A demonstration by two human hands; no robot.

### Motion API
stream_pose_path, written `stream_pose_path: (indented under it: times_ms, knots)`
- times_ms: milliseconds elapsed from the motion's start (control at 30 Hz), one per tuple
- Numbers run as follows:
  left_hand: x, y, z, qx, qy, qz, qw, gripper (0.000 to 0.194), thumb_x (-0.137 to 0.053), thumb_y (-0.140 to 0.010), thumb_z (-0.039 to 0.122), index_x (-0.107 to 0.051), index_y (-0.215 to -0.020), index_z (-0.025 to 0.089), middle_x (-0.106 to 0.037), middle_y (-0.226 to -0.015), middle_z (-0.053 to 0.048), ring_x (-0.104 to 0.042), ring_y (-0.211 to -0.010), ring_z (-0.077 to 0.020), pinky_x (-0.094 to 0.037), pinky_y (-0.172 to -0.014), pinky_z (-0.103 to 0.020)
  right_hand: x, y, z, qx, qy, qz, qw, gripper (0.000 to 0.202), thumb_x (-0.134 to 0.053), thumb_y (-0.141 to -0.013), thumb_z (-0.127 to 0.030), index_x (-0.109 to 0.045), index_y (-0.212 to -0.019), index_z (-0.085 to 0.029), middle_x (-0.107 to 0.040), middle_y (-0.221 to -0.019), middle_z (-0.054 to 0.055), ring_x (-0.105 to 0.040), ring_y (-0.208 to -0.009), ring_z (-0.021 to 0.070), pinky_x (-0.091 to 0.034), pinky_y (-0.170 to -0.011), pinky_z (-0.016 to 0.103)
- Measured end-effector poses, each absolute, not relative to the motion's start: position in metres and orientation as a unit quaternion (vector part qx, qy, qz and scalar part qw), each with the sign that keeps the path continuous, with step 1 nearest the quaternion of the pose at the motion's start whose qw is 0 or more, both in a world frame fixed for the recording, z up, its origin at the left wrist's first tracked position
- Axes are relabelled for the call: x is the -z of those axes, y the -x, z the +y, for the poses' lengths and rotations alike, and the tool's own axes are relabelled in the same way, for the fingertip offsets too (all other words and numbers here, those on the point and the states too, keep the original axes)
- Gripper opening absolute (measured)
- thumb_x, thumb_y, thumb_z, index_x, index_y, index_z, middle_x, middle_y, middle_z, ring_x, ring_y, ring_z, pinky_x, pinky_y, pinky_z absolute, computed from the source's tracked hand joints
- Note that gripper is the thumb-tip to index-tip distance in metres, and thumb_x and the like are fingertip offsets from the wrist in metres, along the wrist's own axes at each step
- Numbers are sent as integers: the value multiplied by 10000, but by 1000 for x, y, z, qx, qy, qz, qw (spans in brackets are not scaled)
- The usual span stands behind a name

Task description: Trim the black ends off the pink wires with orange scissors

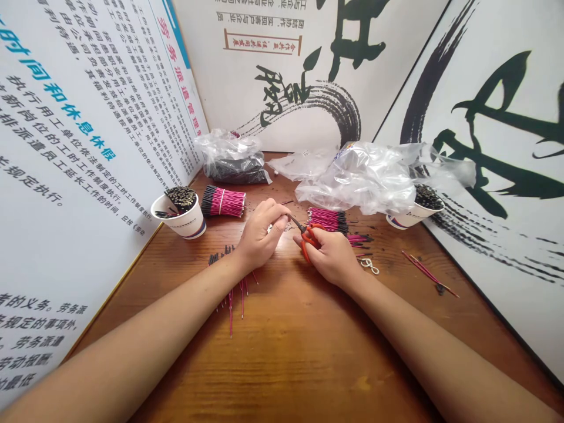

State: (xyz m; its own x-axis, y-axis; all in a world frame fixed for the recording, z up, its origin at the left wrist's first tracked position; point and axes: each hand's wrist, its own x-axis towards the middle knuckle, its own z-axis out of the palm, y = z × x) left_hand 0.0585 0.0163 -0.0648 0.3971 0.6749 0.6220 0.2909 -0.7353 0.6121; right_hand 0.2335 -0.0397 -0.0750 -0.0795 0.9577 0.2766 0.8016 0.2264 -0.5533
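Note:
In my right hand (332, 252) is a pair of scissors (309, 236) with orange handles; my fingers are wrapped round the loops. The dark blades point left, up to the fingertips of my left hand (265, 231). That hand is closed in a pinch, and whatever it holds is too small or hidden to name. Several loose pink wires (231, 311) with black sleeves lie below my left wrist. Just beyond my right hand rests a stack of pink wires (328, 220) with black ends, with more loose pink wires (359, 239) beside it.
A banded wire bundle (224, 201) lies left of centre. Paper cups of black pieces stand at left (185, 226) and right (403, 219). Clear plastic bags (356, 176) and a bag of black material (235, 167) lie behind. White bands (370, 266) sit at right. Printed panels enclose the wooden table (282, 364).

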Motion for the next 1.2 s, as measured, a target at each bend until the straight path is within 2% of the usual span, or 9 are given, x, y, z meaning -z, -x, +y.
stream_pose_path:
  times_ms: [500,700,1000,1200]
  knots:
    - [64,-58,14,-470,-797,291,244,213,-413,-958,226,-602,-871,179,-456,-810,-19,-481,-790,-154,-416,-747,-311,73,-234,-38,-132,603,-726,304,391,-498,-912,-443,-362,-625,-215,-417,-529,-42,-325,-496,107,-216,-514,255]
    - [63,-58,13,-470,-796,281,256,208,-419,-963,230,-612,-904,179,-463,-838,-26,-485,-809,-155,-433,-780,-308,73,-234,-39,-126,600,-732,298,397,-493,-917,-433,-364,-609,-217,-455,-530,-33,-355,-492,112,-234,-513,255]
    - [62,-58,15,-477,-788,287,262,197,-440,-967,228,-622,-912,176,-488,-877,-37,-502,-860,-158,-438,-832,-305,71,-234,-39,-131,607,-724,302,405,-495,-911,-453,-364,-609,-218,-442,-518,-34,-352,-486,111,-224,-498,250]
    - [67,-59,18,-461,-792,298,268,207,-414,-982,264,-586,-906,178,-563,-870,-37,-529,-870,-167,-429,-831,-312,72,-233,-39,-130,610,-724,294,390,-514,-901,-445,-373,-618,-217,-443,-518,-39,-358,-482,110,-219,-497,253]
